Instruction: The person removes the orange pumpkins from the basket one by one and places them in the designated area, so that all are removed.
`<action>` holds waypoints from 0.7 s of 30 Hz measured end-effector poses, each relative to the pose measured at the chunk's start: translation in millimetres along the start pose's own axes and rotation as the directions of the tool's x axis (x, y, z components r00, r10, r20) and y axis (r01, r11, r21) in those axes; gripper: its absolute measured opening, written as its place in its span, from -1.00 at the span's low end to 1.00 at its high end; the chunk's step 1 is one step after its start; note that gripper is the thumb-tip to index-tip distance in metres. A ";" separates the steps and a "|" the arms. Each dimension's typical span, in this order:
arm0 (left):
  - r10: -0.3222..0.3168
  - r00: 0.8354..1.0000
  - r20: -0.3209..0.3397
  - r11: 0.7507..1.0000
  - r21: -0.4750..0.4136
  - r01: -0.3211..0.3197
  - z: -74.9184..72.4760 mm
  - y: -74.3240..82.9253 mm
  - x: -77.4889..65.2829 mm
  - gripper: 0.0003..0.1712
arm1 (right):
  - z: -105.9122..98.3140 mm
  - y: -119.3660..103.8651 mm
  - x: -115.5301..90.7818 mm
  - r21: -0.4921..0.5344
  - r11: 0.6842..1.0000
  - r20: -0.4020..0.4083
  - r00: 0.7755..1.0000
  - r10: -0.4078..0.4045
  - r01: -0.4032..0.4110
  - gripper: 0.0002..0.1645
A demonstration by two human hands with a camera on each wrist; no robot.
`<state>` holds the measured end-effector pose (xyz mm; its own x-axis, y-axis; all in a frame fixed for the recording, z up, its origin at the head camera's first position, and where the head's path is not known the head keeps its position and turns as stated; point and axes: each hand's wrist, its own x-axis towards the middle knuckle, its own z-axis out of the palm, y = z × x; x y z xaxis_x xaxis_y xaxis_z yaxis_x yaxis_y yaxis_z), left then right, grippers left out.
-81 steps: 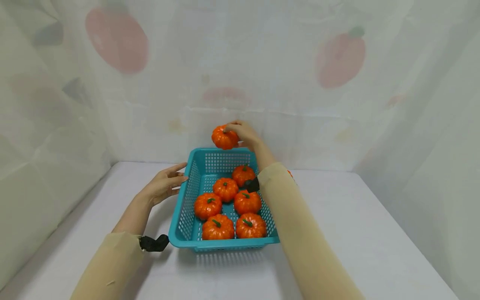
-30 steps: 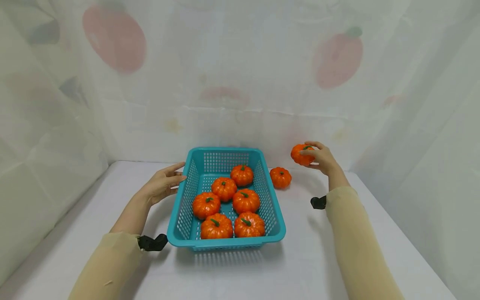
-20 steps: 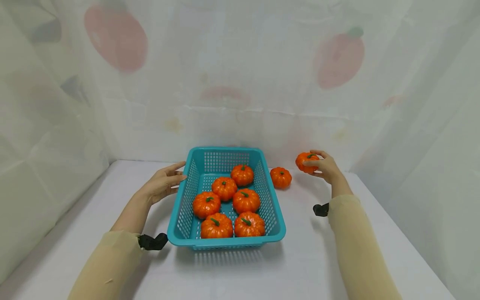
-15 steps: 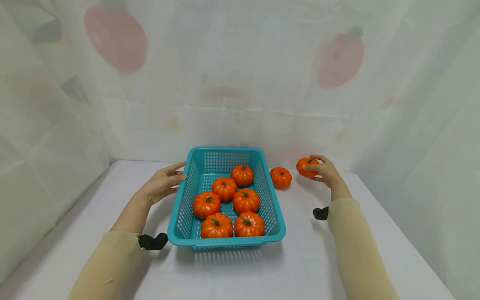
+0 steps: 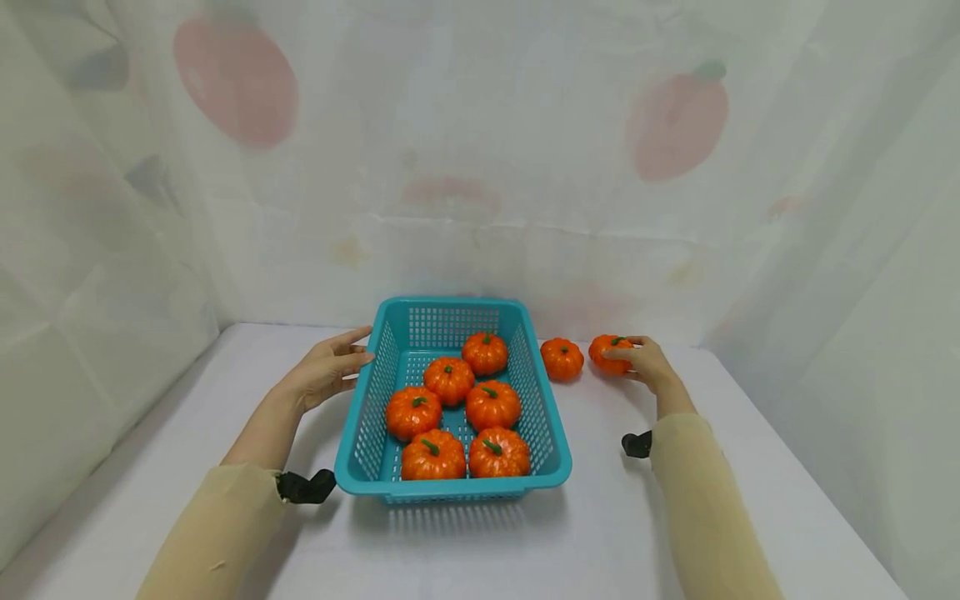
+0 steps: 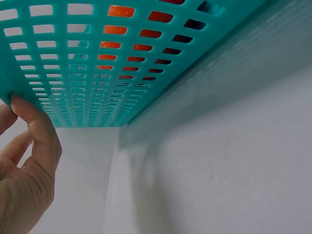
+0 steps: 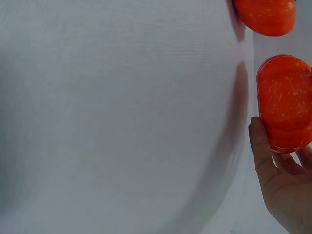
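Glossy orange ribbed pumpkin [image 5: 602, 356] was pinched within the half-curled right hand [image 5: 648, 364], probably light, stiff, slippery, best held round its sides.

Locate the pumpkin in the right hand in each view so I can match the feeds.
Head: the held pumpkin, in the right hand, is right of centre, near the far edge of the white tabletop.
Left wrist: not in it; orange behind the holes of the basket is other pumpkins.
Right wrist: at the right edge, slightly above mid-height, partly cut off.
Shared landmark: the white tabletop, in all three.
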<state>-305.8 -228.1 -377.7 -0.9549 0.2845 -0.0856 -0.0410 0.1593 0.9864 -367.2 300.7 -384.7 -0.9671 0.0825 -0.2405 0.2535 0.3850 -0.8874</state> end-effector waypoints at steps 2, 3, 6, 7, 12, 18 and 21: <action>0.000 1.000 -0.002 1.000 0.000 0.000 0.2 -0.8 0.2 -0.11 | 1.4 2.7 0.2 0.003 1.000 -0.003 1.000 0.003 -0.003 0.04; 0.001 1.000 -0.003 1.000 0.000 -0.001 0.3 -1.2 0.3 -0.11 | 1.9 4.0 0.4 0.001 1.000 -0.003 1.000 0.002 -0.002 0.03; -0.002 1.000 -0.005 1.000 0.002 0.002 0.6 -1.6 0.1 -0.10 | 2.6 7.8 1.3 -0.014 1.000 -0.002 1.000 0.001 -0.001 0.01; -0.004 1.000 -0.005 1.000 0.004 0.004 0.7 -1.5 -0.2 -0.10 | 2.5 9.0 1.5 -0.024 1.000 0.003 1.000 0.001 -0.001 0.01; -0.005 1.000 -0.007 1.000 0.011 0.006 1.0 -0.5 -0.9 -0.10 | 2.6 13.5 2.9 -0.049 0.999 0.014 1.000 0.008 -0.008 -0.01; -0.002 1.000 -0.008 1.000 0.016 0.002 0.7 0.9 -0.7 -0.11 | 1.9 14.3 3.2 -0.076 0.997 0.000 1.000 0.015 -0.015 0.03; -0.003 1.000 -0.008 1.000 0.019 0.003 0.2 1.4 -0.6 -0.10 | 0.7 13.5 3.1 -0.064 0.998 0.007 1.000 0.014 -0.014 0.04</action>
<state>-305.3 -227.8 -376.3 -0.9570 0.2767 -0.0870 -0.0380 0.1777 0.9833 -366.8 305.5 -397.6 -0.9633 0.0814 -0.2558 0.2649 0.4416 -0.8572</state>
